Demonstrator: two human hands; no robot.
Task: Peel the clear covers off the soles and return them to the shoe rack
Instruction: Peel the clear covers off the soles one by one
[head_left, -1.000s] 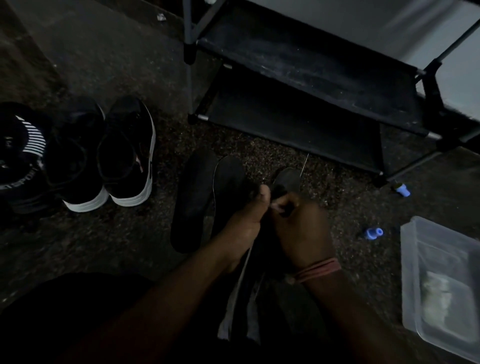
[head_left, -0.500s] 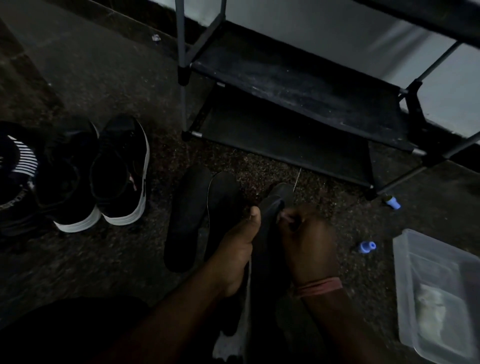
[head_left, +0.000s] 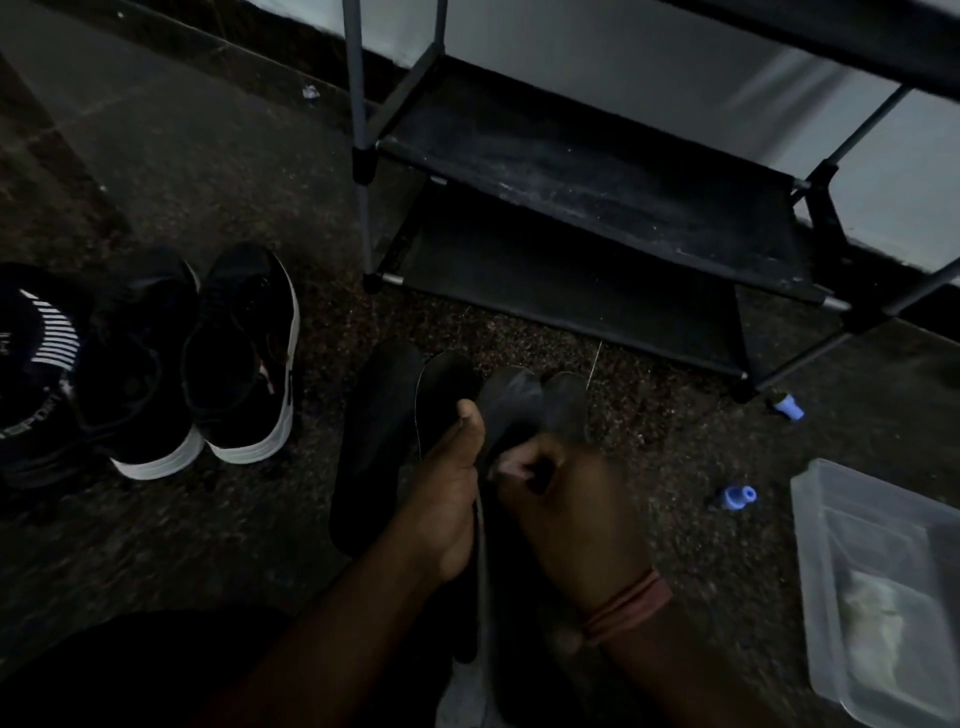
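Sole (head_left: 511, 402) | my left hand (head_left: 447, 499) grips its edge, thumb up | my right hand (head_left: 566, 514) fingers (head_left: 511, 465) pinch its clear cover | two soles (head_left: 384, 431) lie left of my fingers | shoe rack (head_left: 597, 208) beyond

very dim, grainy; soft blur; edges bent by wide lens

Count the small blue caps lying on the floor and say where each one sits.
2. One blue cap lies by the shoe rack's front right foot. The other lies nearer, between the right hand and the clear plastic container. The dim light may hide more.
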